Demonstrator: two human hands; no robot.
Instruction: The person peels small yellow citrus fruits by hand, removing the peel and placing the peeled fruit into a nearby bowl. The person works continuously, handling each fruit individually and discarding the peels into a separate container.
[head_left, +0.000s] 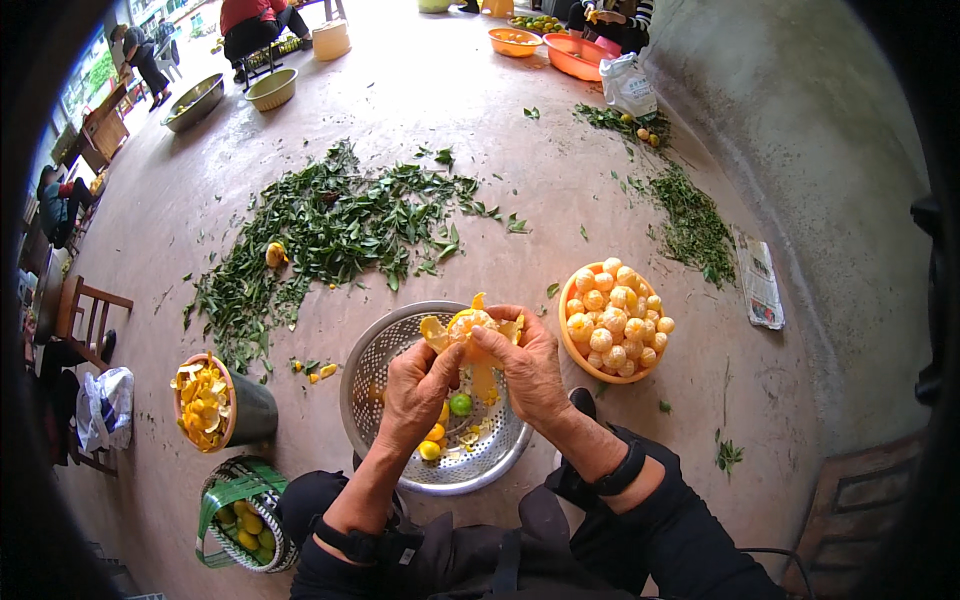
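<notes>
Between my two hands is a partly peeled mandarin (471, 324), its yellow peel spread outward in flaps. My left hand (421, 382) grips it from the left, thumb against the fruit. On the other side my right hand (529, 367) holds it, the thumb pressed near the exposed segments. Both hands are above a perforated metal colander (367, 420). Inside the colander lie a green citrus fruit (460, 405), a few yellow ones (430, 450) and scraps of peel (471, 436). My hands hide part of its contents.
An orange basin (570, 352) heaped with peeled mandarins stands right. At left are a bucket (255, 411) of peels and a woven basket (281, 536) of unpeeled fruit. Leafy cuttings (337, 217) cover the floor ahead. A wall (810, 150) runs along the right; other people sit farther off.
</notes>
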